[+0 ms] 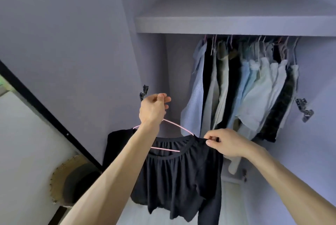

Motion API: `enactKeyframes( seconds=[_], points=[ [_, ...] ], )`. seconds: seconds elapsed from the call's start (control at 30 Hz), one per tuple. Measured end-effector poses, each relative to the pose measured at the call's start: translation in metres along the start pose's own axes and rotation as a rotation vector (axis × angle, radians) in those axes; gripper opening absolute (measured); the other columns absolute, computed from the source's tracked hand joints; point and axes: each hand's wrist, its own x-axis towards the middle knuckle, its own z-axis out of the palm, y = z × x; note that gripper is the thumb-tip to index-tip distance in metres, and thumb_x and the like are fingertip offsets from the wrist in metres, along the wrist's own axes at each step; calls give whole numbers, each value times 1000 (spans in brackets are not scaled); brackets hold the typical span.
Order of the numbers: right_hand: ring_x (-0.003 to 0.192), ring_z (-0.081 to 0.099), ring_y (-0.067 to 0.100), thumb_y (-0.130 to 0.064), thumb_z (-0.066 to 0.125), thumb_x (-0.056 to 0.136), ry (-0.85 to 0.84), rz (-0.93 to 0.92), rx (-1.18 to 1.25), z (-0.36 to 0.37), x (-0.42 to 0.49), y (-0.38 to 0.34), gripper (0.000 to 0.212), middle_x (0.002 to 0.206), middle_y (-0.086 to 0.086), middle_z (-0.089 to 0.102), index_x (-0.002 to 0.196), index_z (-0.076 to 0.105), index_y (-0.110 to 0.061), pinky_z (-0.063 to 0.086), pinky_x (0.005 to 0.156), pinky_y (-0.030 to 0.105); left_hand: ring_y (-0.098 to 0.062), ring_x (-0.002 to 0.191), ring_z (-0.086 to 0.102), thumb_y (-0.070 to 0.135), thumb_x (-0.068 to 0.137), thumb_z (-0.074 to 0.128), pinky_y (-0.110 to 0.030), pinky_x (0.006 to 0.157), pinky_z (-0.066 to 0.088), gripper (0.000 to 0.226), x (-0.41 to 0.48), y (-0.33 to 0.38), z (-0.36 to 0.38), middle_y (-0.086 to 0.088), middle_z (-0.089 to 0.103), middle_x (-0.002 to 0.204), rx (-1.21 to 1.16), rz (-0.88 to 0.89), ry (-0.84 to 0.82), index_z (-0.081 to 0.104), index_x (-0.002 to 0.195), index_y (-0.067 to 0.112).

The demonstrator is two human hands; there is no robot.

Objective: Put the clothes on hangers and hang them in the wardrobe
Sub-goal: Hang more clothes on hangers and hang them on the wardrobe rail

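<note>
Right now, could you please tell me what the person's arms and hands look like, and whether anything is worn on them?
The left arm and right arm are bare, with no sleeves in view. The left hand and right hand wear no gloves; I see no watch, bracelet or ring on the sides that show.

Wardrobe shelf [227, 24]: shirts [254, 86] hang beneath (tightly packed).

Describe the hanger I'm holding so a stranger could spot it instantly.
In front of the open wardrobe, below its row of hung clothes, a black top is held up. The hanger sits in its neckline: thin pink wire, the only one not hung up.
</note>
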Motion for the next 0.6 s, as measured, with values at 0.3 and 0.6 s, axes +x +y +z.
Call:
enactKeyframes(
  seconds=[0.3,0.6],
  points=[
    [59,52,7,-28,53,100,-233,-44,201,-64,41,23,15,72,-1,60,100,61,-15,43,66,23,-17,92,68,18,99,56,-40,95,55,10,88,37,65,3,74,92,81,-78,-290,65,95,19],
    [57,36,19,-20,49,103,-53,-22,557,-34,106,1,23,55,-6,40,79,50,-19,34,58,35,-18,120,53,22,98,56,-20,90,37,21,162,57,53,5,59,124,643,226,-455,62,118,25]
  ],
)
